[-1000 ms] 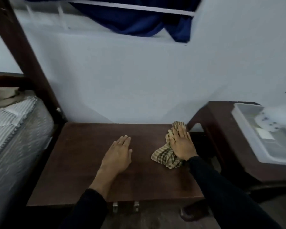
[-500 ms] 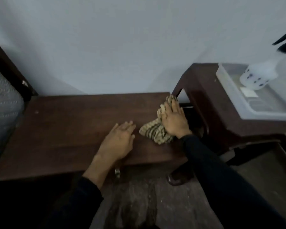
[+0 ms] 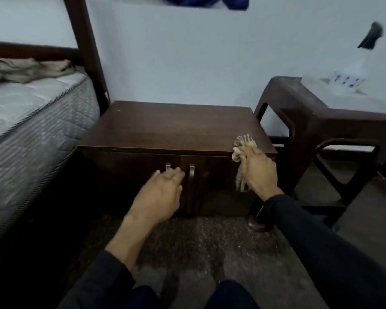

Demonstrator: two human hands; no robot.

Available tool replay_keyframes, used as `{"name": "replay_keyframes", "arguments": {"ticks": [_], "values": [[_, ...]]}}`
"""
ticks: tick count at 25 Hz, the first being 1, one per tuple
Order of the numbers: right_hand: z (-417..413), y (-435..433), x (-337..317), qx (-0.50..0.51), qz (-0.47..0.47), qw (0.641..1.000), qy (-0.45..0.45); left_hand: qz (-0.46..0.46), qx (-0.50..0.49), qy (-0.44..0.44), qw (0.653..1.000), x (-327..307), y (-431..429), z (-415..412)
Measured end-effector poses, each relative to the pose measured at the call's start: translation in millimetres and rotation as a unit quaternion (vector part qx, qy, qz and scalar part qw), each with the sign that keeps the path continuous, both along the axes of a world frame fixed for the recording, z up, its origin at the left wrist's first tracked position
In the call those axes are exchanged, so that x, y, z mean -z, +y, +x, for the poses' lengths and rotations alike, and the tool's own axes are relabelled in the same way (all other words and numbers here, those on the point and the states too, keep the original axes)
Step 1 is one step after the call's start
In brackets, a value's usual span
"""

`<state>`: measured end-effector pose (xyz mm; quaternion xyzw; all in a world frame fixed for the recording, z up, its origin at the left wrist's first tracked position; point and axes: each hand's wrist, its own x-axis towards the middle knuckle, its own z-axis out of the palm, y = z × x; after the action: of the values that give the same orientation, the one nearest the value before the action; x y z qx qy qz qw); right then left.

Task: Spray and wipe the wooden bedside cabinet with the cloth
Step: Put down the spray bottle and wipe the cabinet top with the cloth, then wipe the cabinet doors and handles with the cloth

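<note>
Both hands have come off the cabinet [image 3: 176, 130] top: the right hand [image 3: 257, 172], fingers clenched on the cloth [image 3: 243, 142], now drags it over the front right edge. The left hand [image 3: 163, 192], fingers relaxed and holding nothing, hangs by the handles [image 3: 191, 172]. I judge the top done and the front next.

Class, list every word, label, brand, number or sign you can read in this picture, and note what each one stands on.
No text can be read anywhere in this picture.
spray bottle: blue marks on its side, too blurred to tell whether they are letters or a pattern.
cabinet: no writing or label shows.
cloth: checked pattern only, no text.
</note>
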<state>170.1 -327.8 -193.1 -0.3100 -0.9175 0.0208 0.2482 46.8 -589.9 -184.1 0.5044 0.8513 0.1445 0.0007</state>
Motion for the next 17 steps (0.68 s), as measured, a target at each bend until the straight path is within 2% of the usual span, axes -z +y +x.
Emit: {"name": "replay_keyframes", "arguments": {"ticks": [4,5,7,10,11,13,14,15,16,17], "values": [[20.2,-58.5,-19.8,-0.004,0.011,1.000,-0.007,-0.013,-0.006,-0.046,0.999,13.2,-52.7,44.2],[21.4,-70.2,-18.3,-0.002,-0.027,1.000,-0.015,0.003,-0.015,-0.063,0.998,15.7,-56.6,48.9],[24.5,-96.2,-5.8,-0.023,-0.173,0.985,-0.013,0.035,-0.016,-0.087,0.995,21.6,-55.6,61.1],[28.0,-130.4,8.5,-0.065,-0.421,0.905,0.000,0.083,0.000,-0.125,0.989,26.2,-41.0,75.2],[29.0,-137.4,7.0,-0.081,-0.499,0.863,0.005,0.089,0.002,-0.163,0.983,27.7,-34.4,75.2],[33.0,-146.6,0.3,-0.134,-0.648,0.749,0.035,0.100,-0.002,-0.264,0.959,29.0,-24.2,68.5],[34.3,-145.4,0.8,-0.153,-0.691,0.704,0.060,0.114,-0.007,-0.296,0.948,30.5,-20.7,62.4],[35.9,-141.4,4.0,-0.163,-0.699,0.692,0.081,0.136,-0.016,-0.305,0.942,32.5,-19.7,56.6],[38.6,-137.4,10.6,-0.169,-0.678,0.709,0.094,0.160,-0.028,-0.294,0.942,36.4,-18.9,51.7],[41.5,-132.6,21.5,-0.175,-0.641,0.741,0.099,0.178,-0.046,-0.273,0.944,41.8,-17.5,48.3]]}}
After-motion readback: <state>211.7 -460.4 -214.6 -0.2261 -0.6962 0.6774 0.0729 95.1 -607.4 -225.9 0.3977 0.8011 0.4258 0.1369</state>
